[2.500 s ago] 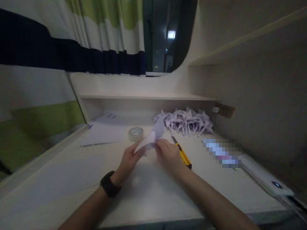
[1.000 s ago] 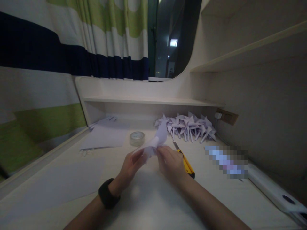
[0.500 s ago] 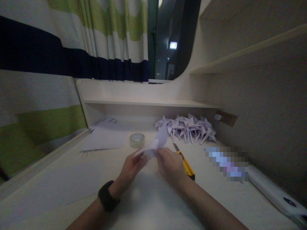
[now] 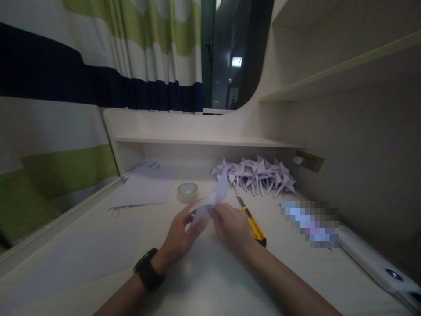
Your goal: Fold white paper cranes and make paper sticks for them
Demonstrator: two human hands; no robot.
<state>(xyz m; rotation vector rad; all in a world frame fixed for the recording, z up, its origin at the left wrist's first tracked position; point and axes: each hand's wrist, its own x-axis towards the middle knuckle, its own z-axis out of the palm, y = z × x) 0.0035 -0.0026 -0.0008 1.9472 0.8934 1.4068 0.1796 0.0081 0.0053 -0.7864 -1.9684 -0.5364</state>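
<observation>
A white paper pinwheel, its blades curled, is held between both hands above the middle of the desk. My left hand, with a black watch on the wrist, pinches its left side. The fingers of my right hand are closed on it near its centre, and they hide what lies between them. Just beyond my left hand stands a roll of clear tape. A yellow utility knife with its blade out lies right of my right hand.
Several finished paper pinwheels are heaped at the back right. Paper sheets are stacked at the back left, with another sheet nearer. A white device and a blurred-out object lie along the right wall.
My left fingers have shifted slightly on the paper, and its curled blade now stands more folded toward the centre. My right hand keeps its grip almost unmoved.
</observation>
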